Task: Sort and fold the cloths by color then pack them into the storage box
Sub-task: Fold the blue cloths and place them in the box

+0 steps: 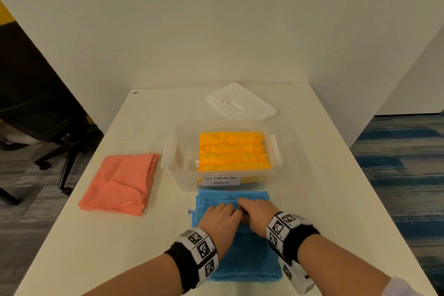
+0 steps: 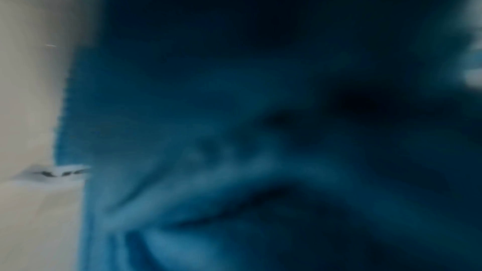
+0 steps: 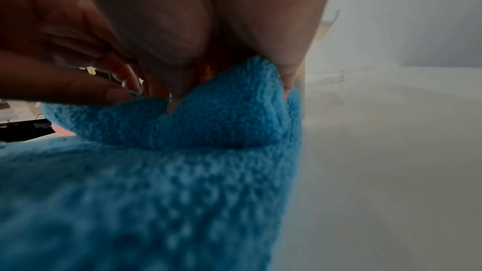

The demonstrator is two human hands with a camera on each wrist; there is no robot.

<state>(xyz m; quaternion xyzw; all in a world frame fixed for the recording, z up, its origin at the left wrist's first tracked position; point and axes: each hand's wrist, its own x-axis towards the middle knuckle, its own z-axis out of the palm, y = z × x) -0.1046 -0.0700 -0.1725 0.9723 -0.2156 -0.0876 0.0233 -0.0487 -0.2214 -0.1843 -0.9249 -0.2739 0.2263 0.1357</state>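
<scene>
Head view: both hands on blue cloth point(image 1: 242, 257) at counter point(image 1: 324, 199) near edge, center. Left hand point(image 1: 222, 220) & right hand point(image 1: 255, 211) side by side, touching. R wrist view: right fingers point(image 3: 287, 77) curled, grasping a raised fold of the blue cloth point(image 3: 208, 121). L grip: knuckles bent on cloth, can't tell if grasping; L wrist view dark, blurred. Storage box point(image 1: 177, 166) just beyond cloth, mid-counter, yellow cloths point(image 1: 231, 151) inside. Lid point(image 1: 240, 101) toward far edge. Pink cloth point(image 1: 120, 185) folded by left edge.

Right hand point(image 3: 161, 34) fills upper frame, fingers point(image 3: 287, 69) curled into raised fold of blue cloth point(image 3: 161, 193); cloth lies on pale table point(image 3: 391, 151).
</scene>
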